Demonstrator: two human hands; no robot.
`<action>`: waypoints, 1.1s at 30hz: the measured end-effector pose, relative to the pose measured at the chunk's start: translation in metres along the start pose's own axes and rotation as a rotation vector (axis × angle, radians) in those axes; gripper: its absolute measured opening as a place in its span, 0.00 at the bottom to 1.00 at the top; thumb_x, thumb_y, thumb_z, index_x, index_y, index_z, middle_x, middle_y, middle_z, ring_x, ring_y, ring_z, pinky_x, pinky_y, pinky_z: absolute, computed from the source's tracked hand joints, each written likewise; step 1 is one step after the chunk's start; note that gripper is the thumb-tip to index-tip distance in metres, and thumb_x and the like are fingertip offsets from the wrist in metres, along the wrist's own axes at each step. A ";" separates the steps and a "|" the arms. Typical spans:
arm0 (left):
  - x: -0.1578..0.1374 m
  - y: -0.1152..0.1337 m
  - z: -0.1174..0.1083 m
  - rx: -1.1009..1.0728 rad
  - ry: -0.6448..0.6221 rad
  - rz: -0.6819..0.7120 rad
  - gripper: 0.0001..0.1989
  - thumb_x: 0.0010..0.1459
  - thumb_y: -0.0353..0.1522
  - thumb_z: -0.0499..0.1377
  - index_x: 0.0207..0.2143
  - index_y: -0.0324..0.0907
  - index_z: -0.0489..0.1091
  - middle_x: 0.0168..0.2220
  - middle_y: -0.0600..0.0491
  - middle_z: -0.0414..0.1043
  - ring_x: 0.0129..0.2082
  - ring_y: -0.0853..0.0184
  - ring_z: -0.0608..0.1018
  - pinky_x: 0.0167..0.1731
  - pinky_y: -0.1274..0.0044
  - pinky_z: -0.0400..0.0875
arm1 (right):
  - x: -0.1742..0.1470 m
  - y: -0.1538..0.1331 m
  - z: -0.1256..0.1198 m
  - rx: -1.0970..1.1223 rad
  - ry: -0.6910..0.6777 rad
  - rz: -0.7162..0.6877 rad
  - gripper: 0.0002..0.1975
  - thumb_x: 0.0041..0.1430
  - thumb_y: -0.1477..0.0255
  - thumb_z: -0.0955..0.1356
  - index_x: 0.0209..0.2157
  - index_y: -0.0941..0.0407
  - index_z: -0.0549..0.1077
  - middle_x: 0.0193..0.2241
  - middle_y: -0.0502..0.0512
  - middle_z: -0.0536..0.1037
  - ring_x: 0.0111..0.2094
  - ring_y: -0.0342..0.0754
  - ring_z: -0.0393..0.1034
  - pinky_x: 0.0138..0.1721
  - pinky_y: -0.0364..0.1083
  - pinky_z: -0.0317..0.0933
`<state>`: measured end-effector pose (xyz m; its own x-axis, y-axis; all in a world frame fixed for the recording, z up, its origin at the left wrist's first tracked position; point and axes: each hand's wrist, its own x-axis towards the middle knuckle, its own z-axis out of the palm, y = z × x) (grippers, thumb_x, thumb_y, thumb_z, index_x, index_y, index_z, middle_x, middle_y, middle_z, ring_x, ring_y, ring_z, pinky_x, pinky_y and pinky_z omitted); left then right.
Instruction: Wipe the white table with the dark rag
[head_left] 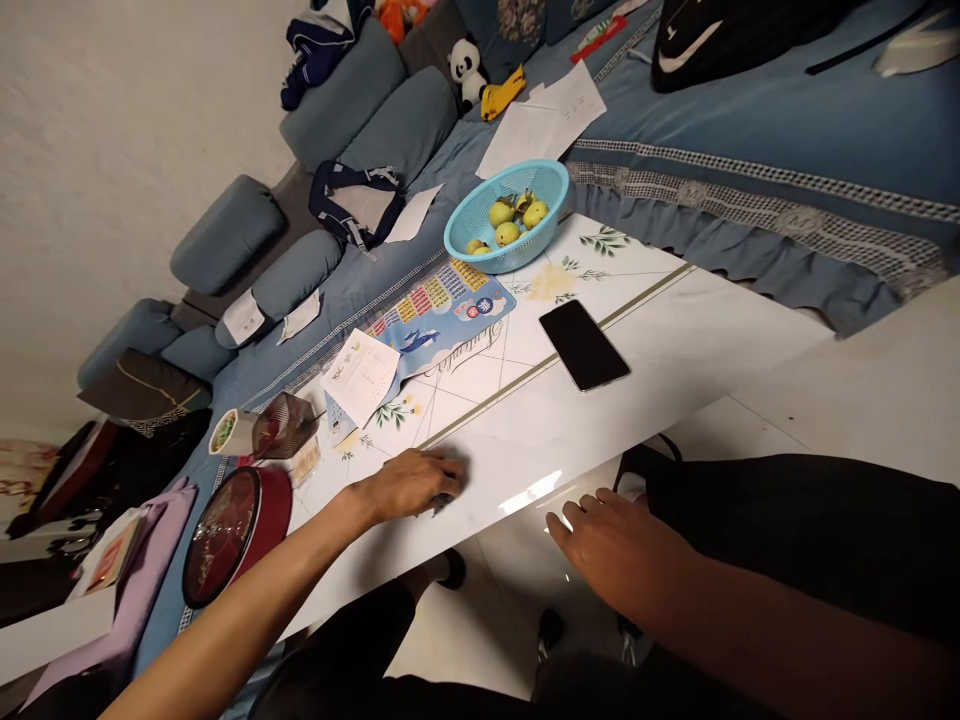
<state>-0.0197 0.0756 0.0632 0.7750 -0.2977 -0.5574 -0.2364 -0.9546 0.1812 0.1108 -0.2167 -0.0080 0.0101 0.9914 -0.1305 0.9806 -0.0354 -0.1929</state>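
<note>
My left hand (417, 482) rests on the white floral tabletop (645, 350) near its front edge. Its fingers are curled down, and a small dark patch shows beneath them; whether that is an object or shadow is unclear. My right hand (619, 545) hangs just off the front edge, above my leg, with fingers slightly apart, loosely bent and holding nothing visible. A black-screened smartphone (584, 345) lies flat on the table beyond both hands. Left of it are a blue printed chart (442, 315) and a white sheet of paper (361, 375) overlapping it.
A blue plastic basket (457, 225) of yellow-green fruit stands at the table's far end. At the left are a round dark-red lidded box (277, 510), a brown mesh holder (285, 425) and a paper cup (234, 432). A blue sofa (750, 130) runs behind, with cushions, papers and bags.
</note>
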 end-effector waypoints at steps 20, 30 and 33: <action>-0.056 -0.057 0.023 -0.190 0.089 -0.366 0.17 0.58 0.25 0.61 0.44 0.53 0.81 0.52 0.56 0.80 0.48 0.60 0.81 0.41 0.75 0.66 | 0.010 -0.002 -0.002 -0.005 -0.050 -0.037 0.20 0.55 0.84 0.70 0.49 0.60 0.79 0.34 0.60 0.81 0.35 0.54 0.77 0.37 0.49 0.57; -0.013 -0.005 0.009 -0.228 0.147 -0.075 0.11 0.64 0.28 0.63 0.43 0.53 0.80 0.50 0.54 0.80 0.50 0.59 0.79 0.41 0.73 0.69 | 0.017 -0.007 0.009 0.023 0.027 -0.029 0.10 0.60 0.78 0.72 0.44 0.59 0.77 0.32 0.59 0.79 0.33 0.52 0.73 0.40 0.49 0.60; -0.043 -0.010 0.034 -0.212 0.140 -0.153 0.11 0.63 0.27 0.63 0.45 0.51 0.80 0.51 0.54 0.79 0.48 0.60 0.79 0.42 0.74 0.69 | 0.018 -0.005 0.011 0.013 -0.009 -0.031 0.12 0.59 0.78 0.72 0.45 0.59 0.77 0.33 0.60 0.79 0.34 0.52 0.74 0.41 0.49 0.60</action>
<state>-0.0705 0.0980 0.0573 0.8689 -0.1325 -0.4769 0.0057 -0.9608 0.2773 0.1035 -0.2001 -0.0204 -0.0223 0.9908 -0.1334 0.9777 -0.0062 -0.2099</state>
